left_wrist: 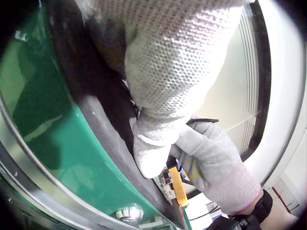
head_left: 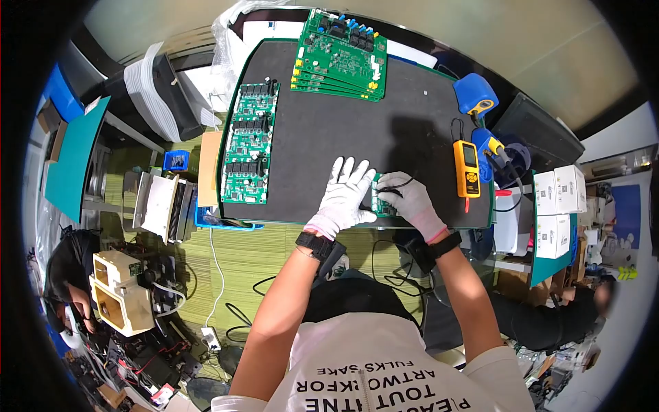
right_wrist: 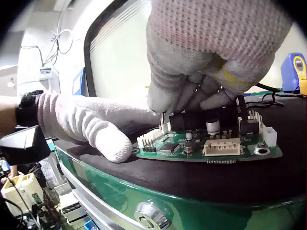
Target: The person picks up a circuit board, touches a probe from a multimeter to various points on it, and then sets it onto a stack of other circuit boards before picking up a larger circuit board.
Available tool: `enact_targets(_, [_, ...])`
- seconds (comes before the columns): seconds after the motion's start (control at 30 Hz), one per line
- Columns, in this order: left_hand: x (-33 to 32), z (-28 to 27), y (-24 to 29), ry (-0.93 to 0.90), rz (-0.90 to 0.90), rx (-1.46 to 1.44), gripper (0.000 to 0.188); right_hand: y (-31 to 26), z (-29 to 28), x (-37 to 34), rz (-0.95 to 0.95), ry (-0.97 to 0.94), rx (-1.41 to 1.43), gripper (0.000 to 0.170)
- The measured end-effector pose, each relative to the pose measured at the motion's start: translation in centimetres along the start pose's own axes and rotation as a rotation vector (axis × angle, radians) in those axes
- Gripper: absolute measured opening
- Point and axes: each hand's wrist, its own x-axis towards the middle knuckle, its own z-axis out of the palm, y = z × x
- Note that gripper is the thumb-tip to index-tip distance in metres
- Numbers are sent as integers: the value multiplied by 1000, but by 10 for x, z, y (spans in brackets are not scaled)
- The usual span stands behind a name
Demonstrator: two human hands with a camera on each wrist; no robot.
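Both hands wear white knit gloves. My left hand lies with its fingers spread on the dark mat, its thumb at the left edge of a small green circuit board. Over that board, my right hand pinches slim dark tweezers, mostly hidden by the fingers. In the right wrist view their thin metal tips point down at the white pin connectors on the board's left side. The board lies flat near the front edge, with a beige connector facing the camera.
Several small boards stand in a column at the mat's left. A stack of larger green boards lies at the back. An orange handheld meter and a blue soldering station are at the right. White boxes sit beyond.
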Motion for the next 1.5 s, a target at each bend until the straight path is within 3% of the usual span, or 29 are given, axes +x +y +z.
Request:
enact_targets(0.87, [0, -1, 0, -31, 4, 44, 95, 1, 5, 3, 12, 89, 98, 13])
enact_targets(1.5, [0, -2, 0, -27, 5, 23, 95, 0, 2, 5, 0, 26, 12, 15])
